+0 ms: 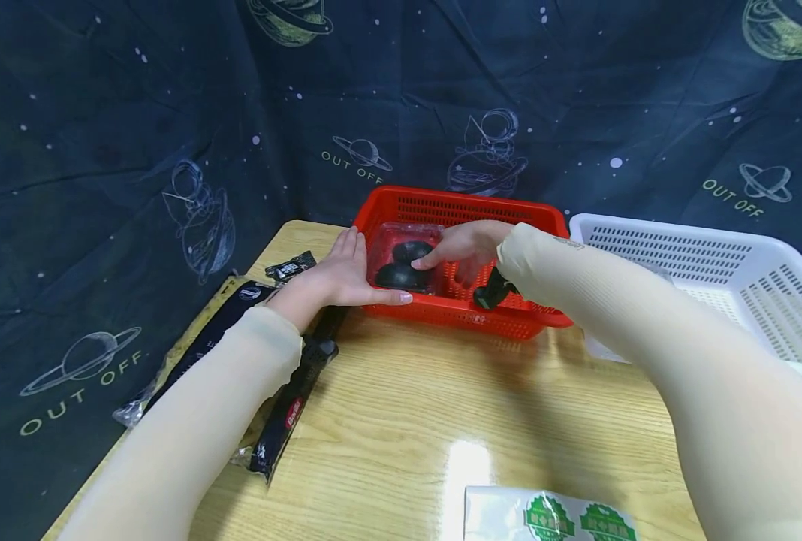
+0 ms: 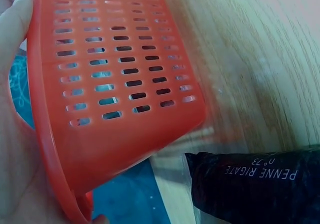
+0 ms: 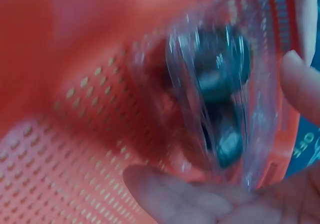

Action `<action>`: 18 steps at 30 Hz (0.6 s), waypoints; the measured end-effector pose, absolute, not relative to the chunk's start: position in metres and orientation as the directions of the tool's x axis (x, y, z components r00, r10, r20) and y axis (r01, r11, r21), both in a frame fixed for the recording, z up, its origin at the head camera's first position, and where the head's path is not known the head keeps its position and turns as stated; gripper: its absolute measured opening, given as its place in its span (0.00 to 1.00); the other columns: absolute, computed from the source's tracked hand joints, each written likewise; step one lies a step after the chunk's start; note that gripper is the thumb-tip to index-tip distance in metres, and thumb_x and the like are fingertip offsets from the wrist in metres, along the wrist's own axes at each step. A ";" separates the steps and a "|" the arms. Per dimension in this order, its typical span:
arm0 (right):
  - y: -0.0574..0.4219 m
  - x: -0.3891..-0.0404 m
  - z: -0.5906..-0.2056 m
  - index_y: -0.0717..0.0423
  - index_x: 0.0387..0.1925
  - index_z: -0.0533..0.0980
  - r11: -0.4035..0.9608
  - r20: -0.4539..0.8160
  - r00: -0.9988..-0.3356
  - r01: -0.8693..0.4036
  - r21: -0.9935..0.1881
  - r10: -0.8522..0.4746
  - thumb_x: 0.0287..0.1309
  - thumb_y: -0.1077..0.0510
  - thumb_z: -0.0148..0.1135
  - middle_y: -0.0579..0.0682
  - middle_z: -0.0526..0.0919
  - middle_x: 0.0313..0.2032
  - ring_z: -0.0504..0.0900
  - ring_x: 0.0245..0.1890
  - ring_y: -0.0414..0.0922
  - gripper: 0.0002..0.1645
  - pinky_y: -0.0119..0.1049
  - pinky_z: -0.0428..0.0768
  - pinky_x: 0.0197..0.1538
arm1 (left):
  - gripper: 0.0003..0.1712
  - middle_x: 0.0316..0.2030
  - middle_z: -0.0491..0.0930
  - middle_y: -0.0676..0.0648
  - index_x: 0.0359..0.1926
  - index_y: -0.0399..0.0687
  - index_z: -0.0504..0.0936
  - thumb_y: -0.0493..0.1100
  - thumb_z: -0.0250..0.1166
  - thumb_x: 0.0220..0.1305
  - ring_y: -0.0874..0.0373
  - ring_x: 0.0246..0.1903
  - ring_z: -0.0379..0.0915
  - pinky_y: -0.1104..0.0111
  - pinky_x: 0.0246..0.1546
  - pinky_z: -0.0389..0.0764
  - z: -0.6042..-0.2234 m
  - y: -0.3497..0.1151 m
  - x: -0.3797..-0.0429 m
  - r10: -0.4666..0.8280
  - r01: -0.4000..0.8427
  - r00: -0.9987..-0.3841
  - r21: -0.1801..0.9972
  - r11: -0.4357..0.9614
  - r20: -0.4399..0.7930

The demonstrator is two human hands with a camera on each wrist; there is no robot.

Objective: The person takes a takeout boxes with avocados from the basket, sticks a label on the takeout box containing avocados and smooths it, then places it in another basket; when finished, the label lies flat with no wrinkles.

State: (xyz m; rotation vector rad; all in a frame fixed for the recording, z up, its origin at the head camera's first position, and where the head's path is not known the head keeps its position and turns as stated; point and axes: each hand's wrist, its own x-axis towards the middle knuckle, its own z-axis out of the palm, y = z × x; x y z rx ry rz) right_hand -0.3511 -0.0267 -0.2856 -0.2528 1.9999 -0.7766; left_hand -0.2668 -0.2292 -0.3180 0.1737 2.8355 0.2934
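Observation:
A red basket (image 1: 489,309) stands at the back of the table. My left hand (image 1: 336,278) lies at its front left corner, fingers stretched along the left rim and thumb along the front rim. Inside, at the left end, is a clear plastic pack (image 1: 382,239) with two dark, rounded objects (image 1: 401,276). The right wrist view shows them dark green under shiny, creased plastic. My right hand (image 1: 467,244) reaches into the basket beside this pack, thumb and fingers spread apart. Whether its fingertips touch the plastic, I cannot tell.
A white basket (image 1: 671,240) stands to the right. Along the left edge lie a dark pasta bag (image 2: 245,181) marked PENNE RIGATE, a long black pack with a red label (image 1: 294,412), and a small black packet (image 1: 291,266). A sheet with green stickers (image 1: 498,515) lies in front.

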 end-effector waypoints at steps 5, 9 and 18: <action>-0.030 -0.342 -0.274 0.53 0.71 0.50 0.771 -0.630 -0.609 0.047 -0.635 -0.482 0.59 0.48 0.64 0.54 0.57 0.69 0.68 0.61 0.64 0.46 0.57 0.72 0.57 | 0.81 0.74 0.27 0.38 0.73 0.36 0.32 0.86 0.55 0.35 0.42 0.72 0.21 0.46 0.68 0.45 -0.317 -0.229 -0.266 0.136 0.075 -0.952 0.224 0.972 -0.272; -0.036 -0.336 -0.267 0.52 0.73 0.43 0.768 -0.561 -0.676 -0.010 -0.641 -0.477 0.58 0.44 0.64 0.52 0.53 0.70 0.64 0.64 0.58 0.53 0.57 0.72 0.57 | 0.80 0.74 0.27 0.38 0.73 0.36 0.32 0.84 0.57 0.36 0.41 0.72 0.21 0.45 0.68 0.45 -0.314 -0.229 -0.265 0.142 0.079 -0.953 0.235 0.969 -0.266; -0.051 -0.324 -0.273 0.49 0.73 0.24 0.742 -0.478 -0.744 -0.036 -0.669 -0.467 0.56 0.40 0.63 0.54 0.39 0.74 0.56 0.68 0.56 0.66 0.58 0.71 0.58 | 0.78 0.73 0.25 0.37 0.73 0.34 0.31 0.83 0.56 0.40 0.39 0.72 0.21 0.43 0.67 0.46 -0.314 -0.226 -0.265 0.140 0.081 -0.949 0.212 0.974 -0.281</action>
